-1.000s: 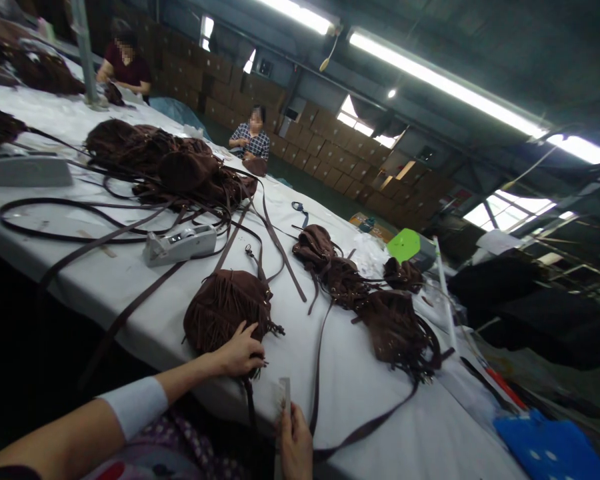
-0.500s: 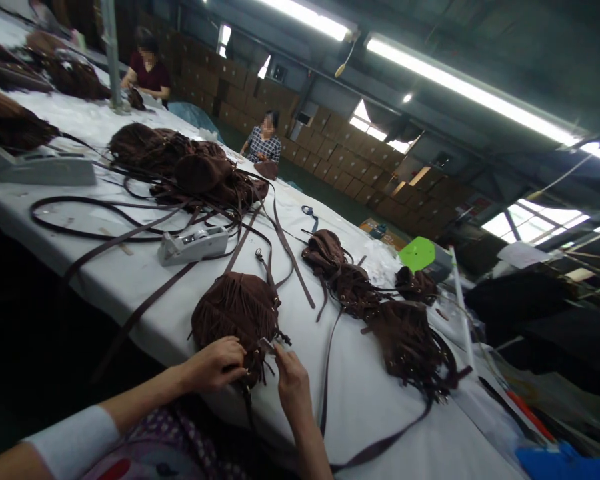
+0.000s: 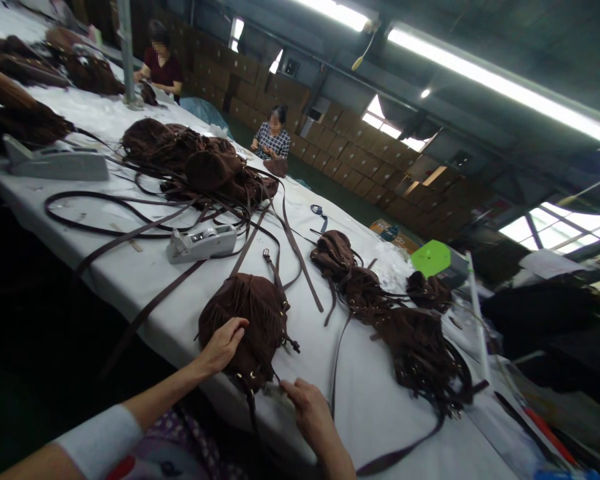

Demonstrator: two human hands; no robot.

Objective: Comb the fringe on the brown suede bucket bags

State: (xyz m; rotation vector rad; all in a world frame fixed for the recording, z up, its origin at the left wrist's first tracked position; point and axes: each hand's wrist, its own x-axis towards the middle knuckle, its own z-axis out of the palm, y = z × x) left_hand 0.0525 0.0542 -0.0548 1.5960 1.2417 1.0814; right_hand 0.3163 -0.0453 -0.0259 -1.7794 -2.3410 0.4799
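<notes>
A dark brown fringed bag (image 3: 260, 317) lies at the near edge of the white-covered table (image 3: 300, 347). My left hand (image 3: 223, 345) rests on its left side, fingers together and touching the fringe; whether they grip any of it is hidden. At the bag's lower right, my right hand (image 3: 307, 403) has thumb and forefinger pinched on a thin dark strand that runs up to the bag. A strap with a buckle (image 3: 270, 263) extends from behind the bag.
A grey tape dispenser (image 3: 203, 243) stands behind the bag, with another (image 3: 57, 161) farther left. Piled brown bags (image 3: 205, 167) with loose straps lie beyond; more bags (image 3: 415, 340) are at the right. Two people sit across the table. A green panel (image 3: 431, 258) is at back right.
My left hand has moved up onto the bag's fringe from its lower edge. My right hand has moved down and away from the bag. The pale item near its fingertips no longer shows there.
</notes>
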